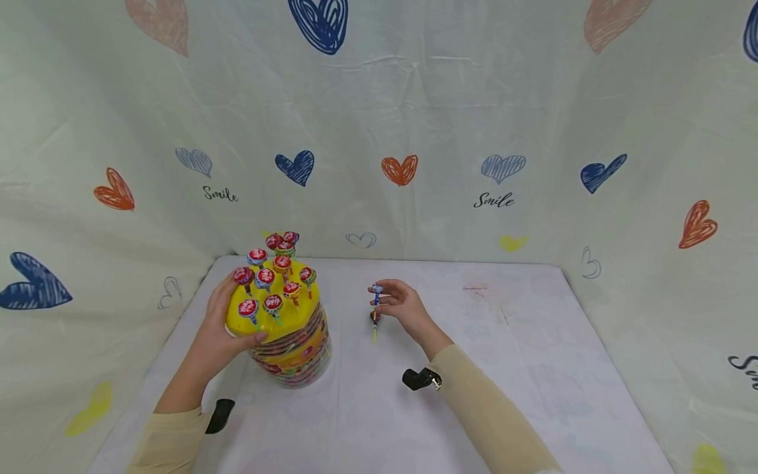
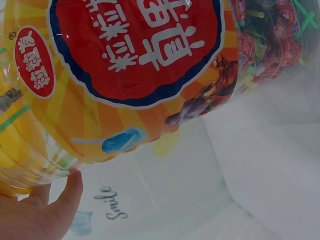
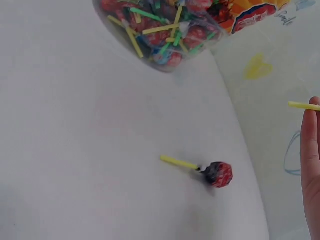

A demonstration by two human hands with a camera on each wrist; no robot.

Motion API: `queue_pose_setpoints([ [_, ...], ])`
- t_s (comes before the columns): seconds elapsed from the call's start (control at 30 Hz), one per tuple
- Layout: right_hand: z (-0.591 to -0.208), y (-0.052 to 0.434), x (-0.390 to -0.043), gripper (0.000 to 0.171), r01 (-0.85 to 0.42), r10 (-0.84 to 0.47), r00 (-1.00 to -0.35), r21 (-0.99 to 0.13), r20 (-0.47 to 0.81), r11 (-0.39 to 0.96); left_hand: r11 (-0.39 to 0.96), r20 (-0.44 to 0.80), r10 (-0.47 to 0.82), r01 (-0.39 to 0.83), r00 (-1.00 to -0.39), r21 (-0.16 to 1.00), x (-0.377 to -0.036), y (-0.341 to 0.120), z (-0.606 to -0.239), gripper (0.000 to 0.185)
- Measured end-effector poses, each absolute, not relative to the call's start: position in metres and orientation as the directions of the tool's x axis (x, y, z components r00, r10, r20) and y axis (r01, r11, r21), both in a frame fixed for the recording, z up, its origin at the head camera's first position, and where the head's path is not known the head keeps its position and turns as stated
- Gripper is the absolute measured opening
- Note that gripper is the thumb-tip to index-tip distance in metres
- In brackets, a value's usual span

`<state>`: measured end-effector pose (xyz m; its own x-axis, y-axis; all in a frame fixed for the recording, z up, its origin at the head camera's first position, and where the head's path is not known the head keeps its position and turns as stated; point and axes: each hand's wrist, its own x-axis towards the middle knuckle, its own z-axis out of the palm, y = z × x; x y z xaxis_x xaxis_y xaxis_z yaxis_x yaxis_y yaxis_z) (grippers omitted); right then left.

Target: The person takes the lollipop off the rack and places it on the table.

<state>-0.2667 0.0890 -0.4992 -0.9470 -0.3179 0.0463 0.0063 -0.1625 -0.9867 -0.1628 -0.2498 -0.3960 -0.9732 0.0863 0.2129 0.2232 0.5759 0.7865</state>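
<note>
A clear lollipop jar point(image 1: 296, 359) with a yellow lid point(image 1: 290, 319) stands at the table's left; several wrapped lollipops point(image 1: 265, 277) stand stuck in the lid. My left hand point(image 1: 235, 315) grips the lid's left side, thumb at the front. In the left wrist view the jar's red and orange label point(image 2: 135, 55) fills the frame above my thumb point(image 2: 57, 207). My right hand point(image 1: 381, 297) pinches a blue-wrapped lollipop point(image 1: 376, 289) above the table's middle; its yellow stick point(image 3: 303, 105) shows by a finger point(image 3: 311, 165). Below it a red lollipop point(image 1: 374, 318) point(image 3: 219, 174) lies on the table.
A white table point(image 1: 503, 368) is walled on three sides by a pale cloth point(image 1: 414, 99) printed with hearts and "Smile". The jar's base point(image 3: 160, 35) is packed with more lollipops. Black wrist mounts point(image 1: 422, 378) sit on both sleeves.
</note>
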Motion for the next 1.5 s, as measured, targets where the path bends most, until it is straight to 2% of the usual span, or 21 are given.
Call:
queue_pose_setpoints([
  [0.4, -0.550, 0.101, -0.272, 0.049, 0.115, -0.194, -0.977, -0.984, -0.088, -0.133, 0.572, 0.217, 0.092, 0.230, -0.972, 0.787, -0.163, -0.249, -0.394, 0.105],
  [0.7, -0.566, 0.105, -0.272, 0.046, 0.129, -0.147, -0.982, -0.990, -0.118, -0.065, 0.578, 0.219, 0.087, 0.228, -0.972, 0.784, -0.163, -0.249, -0.397, 0.104],
  [0.97, -0.573, 0.102, -0.272, 0.047, 0.098, -0.166, -0.982, -0.995, -0.090, -0.036, 0.591, 0.219, 0.086, 0.227, -0.972, 0.774, -0.162, -0.249, -0.396, 0.105],
  [1.5, -0.569, 0.097, -0.271, 0.047, 0.066, -0.090, -0.992, -0.960, -0.094, 0.271, 0.587, 0.204, 0.081, 0.212, -0.976, 0.782, -0.161, -0.249, -0.395, 0.106],
])
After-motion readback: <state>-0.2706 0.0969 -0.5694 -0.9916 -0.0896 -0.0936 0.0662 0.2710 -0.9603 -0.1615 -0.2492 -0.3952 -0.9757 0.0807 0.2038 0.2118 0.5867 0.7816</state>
